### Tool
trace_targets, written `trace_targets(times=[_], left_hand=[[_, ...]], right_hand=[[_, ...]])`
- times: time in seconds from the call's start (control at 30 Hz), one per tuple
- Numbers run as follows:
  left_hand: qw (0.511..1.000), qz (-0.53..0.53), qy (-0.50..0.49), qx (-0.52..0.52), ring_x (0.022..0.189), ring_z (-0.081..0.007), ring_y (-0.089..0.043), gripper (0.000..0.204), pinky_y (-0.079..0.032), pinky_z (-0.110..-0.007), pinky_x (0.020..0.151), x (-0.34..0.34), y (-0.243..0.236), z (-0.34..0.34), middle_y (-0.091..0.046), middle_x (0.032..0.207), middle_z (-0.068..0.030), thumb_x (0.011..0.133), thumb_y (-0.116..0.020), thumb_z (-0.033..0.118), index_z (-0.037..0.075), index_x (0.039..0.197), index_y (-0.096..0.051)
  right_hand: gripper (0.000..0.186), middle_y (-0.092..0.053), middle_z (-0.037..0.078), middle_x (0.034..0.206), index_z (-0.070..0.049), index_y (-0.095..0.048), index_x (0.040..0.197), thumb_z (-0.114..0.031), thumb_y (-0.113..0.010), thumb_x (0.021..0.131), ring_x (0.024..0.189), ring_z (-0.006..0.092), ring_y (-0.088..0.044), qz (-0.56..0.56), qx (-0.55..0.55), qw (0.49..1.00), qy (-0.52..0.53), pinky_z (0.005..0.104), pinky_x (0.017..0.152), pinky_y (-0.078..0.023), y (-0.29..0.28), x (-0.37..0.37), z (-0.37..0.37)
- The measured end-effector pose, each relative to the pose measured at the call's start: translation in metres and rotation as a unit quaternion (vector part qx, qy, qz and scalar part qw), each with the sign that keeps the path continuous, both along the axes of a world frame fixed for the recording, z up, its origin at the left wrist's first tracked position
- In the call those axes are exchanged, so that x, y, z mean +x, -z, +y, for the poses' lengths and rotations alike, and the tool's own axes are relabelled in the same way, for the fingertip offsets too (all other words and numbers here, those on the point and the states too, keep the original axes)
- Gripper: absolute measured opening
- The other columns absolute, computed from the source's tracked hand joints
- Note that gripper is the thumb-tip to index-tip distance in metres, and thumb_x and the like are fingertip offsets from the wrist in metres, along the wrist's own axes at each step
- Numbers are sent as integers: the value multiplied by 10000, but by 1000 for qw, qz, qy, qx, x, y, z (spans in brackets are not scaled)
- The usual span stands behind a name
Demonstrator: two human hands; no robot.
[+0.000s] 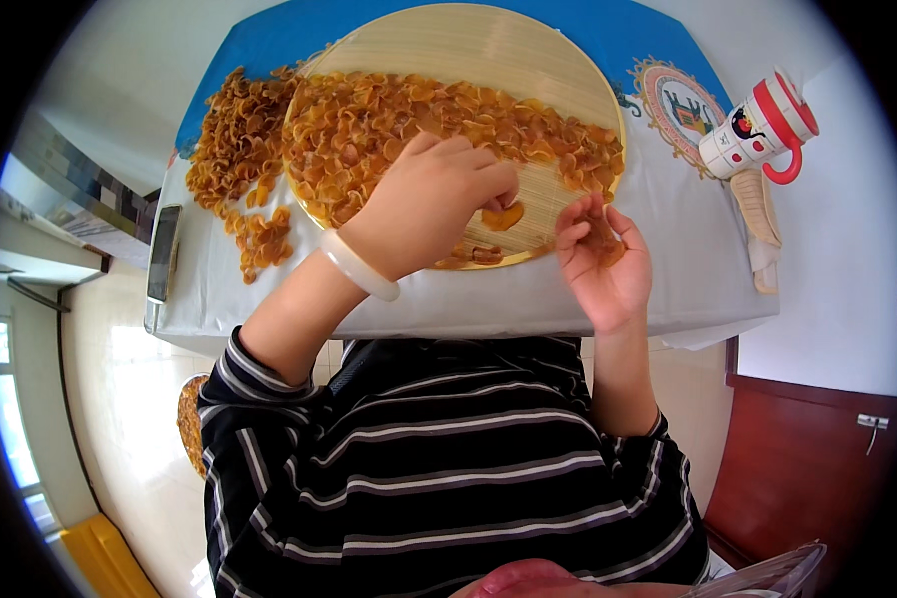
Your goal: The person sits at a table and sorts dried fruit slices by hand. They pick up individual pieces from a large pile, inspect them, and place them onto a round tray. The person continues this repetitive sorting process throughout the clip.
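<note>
My left hand (434,204), with a white bangle on its wrist, reaches over the near part of a round woven tray (458,40). Its fingers pinch an amber-brown curled dried slice (505,217). Palm up at the tray's near right rim, my right hand (623,289) curls its fingers around a few dried slices (609,252). Across the tray's middle spreads a broad band of overlapping dried slices (399,125). Some slices (483,255) lie at the near rim, partly hidden by my left wrist.
Left of the tray lies a heap of dried slices (239,140), with a phone (163,254) by the table's left edge. A round elephant-patterned mat (680,108), a red-and-white mug (757,130) and a beige strap-like object (757,214) are at right. Another container of slices (191,427) sits low at left.
</note>
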State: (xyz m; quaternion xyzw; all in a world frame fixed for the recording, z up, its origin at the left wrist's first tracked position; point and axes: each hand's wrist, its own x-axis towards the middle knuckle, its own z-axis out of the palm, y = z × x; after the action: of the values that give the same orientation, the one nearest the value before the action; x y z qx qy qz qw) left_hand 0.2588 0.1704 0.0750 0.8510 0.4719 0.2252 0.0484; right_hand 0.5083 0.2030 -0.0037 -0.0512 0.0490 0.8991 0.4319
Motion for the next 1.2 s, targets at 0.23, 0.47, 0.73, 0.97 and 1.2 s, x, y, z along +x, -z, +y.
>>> trace_targets(times=[0.23, 0.47, 0.73, 0.97, 1.2], left_hand=[[997, 75, 4, -26, 988, -211, -588, 174, -378, -366, 903, -6, 40, 12, -635, 880, 32, 821, -594, 17, 168, 905, -615], [992, 98, 16, -75, 987, -199, -589, 163, -362, -381, 917, -7, 42, 14, -640, 877, 29, 836, -599, 23, 172, 895, -625], [991, 101, 17, -87, 985, -186, -592, 176, -334, -383, 930, -8, 43, 14, -644, 882, 34, 838, -597, 21, 176, 911, -638], [992, 80, 7, -99, 974, -184, -613, 191, -328, -384, 931, -8, 40, 12, -652, 894, 31, 844, -598, 30, 170, 959, -658], [996, 29, -55, 57, 971, -236, -625, 153, -401, -382, 900, -7, 7, -3, -683, 948, -27, 858, -658, 88, 135, 1002, -682]], right_hand=[[261, -638, 116, 967, 28, -672, 1007, -163, -494, 1018, 922, 214, -582, 14, 2, 1000, -13, 289, 704, -498, -5, 6, 3], [279, -638, 129, 958, 36, -676, 1001, -170, -488, 1025, 888, 211, -567, 14, -6, 1000, -23, 282, 687, -491, -8, 5, 3], [307, -669, 172, 1076, 51, -674, 1093, -166, -468, 1021, 980, 255, -590, 12, 11, 999, -50, 338, 843, -516, -4, -1, 1], [367, -624, 196, 1256, 73, -583, 1264, -162, -419, 1035, 1223, 311, -565, 48, 19, 997, -62, 420, 1075, -465, -4, -12, -3], [448, -541, 237, 1386, 89, -496, 1343, -229, -368, 1055, 1343, 360, -484, -18, 30, 997, -72, 493, 1176, -361, -24, -33, -13]])
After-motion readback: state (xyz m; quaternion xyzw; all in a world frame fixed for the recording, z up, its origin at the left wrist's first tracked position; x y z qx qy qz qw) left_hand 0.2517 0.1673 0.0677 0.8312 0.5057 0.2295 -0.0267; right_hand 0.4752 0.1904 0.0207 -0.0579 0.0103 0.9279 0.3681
